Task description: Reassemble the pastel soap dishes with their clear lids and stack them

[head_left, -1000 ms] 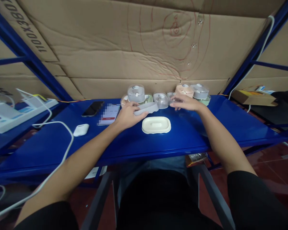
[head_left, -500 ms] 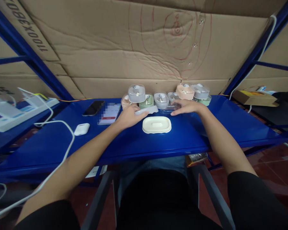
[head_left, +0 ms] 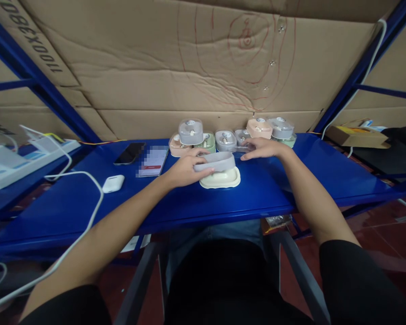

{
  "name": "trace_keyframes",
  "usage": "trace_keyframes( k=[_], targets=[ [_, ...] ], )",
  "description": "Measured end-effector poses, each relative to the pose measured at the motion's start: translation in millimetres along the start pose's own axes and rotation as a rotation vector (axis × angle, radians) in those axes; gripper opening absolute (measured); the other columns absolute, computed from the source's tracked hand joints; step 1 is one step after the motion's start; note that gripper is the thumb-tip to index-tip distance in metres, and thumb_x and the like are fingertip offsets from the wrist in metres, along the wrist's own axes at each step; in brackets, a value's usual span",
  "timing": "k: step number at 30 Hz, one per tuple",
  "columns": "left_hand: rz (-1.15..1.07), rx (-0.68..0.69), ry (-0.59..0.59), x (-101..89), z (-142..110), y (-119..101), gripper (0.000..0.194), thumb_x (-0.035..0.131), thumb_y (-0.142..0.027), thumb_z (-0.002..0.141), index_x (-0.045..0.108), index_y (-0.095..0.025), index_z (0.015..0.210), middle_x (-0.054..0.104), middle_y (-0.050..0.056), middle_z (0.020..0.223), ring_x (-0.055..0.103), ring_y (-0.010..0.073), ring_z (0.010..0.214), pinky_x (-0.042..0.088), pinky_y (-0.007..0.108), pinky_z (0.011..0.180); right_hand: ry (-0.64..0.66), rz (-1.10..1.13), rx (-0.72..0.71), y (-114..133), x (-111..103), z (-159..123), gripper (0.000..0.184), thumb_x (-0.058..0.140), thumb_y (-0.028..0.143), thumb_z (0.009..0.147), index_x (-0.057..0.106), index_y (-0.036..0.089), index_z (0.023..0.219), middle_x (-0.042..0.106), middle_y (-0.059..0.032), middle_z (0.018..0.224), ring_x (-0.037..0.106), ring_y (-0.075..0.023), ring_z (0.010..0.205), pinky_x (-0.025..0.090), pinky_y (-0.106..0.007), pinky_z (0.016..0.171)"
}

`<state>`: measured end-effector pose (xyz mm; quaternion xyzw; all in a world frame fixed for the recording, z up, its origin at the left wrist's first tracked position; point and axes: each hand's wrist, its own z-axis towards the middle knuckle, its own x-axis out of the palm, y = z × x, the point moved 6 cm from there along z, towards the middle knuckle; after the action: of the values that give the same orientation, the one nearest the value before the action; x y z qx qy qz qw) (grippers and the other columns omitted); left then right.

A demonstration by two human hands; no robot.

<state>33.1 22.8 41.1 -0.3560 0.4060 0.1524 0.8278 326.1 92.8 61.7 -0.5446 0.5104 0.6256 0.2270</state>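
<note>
My left hand is closed on the side of a grey oval box, thumb in front and fingers behind. It holds the box tilted over a cream oval lid-like piece, which lies flat on the blue table and is partly hidden by the box. To the right, my right hand pinches a clear plastic lid between thumb and fingers. Just behind both hands stand several small lidded boxes in grey, green and peach, among them a grey box stacked on others and a peach box.
On the left lie a dark phone, a second phone with a lit screen and a white earbud case. A white cable crosses the left side. Cardboard walls the back, between blue posts.
The grey box has risen and come forward in my left hand, tilting so its side shows above the cream piece. My right hand has lifted and tipped the clear lid.
</note>
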Motion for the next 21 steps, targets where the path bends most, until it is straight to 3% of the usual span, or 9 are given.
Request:
trace_keyframes(
  k=[9,21],
  targets=[
    [0.098,0.136,0.064,22.7,-7.5,-10.3,0.035,0.082,-0.057,0.098,0.084,-0.024,0.108,0.065,0.016,0.161,0.064,0.0394,0.148,0.052,0.062,0.128,-0.026,0.03,-0.013,-2.5,0.1,1.7,0.092,0.086,0.082,0.075,0.072,0.023,0.144,0.08,-0.0129,0.124,0.075,-0.0387,0.114,0.059,-0.051,0.102],
    [0.107,0.114,0.115,30.4,-9.7,-13.0,0.042,0.089,-0.055,0.089,0.077,-0.024,0.115,0.062,0.016,0.164,0.06,0.0408,0.153,0.051,0.061,0.129,-0.054,0.011,-0.021,7.9,-2.7,-4.0,0.09,0.087,0.08,0.078,0.072,0.021,0.144,0.08,-0.0131,0.121,0.075,-0.0371,0.11,0.059,-0.048,0.098]
  ],
)
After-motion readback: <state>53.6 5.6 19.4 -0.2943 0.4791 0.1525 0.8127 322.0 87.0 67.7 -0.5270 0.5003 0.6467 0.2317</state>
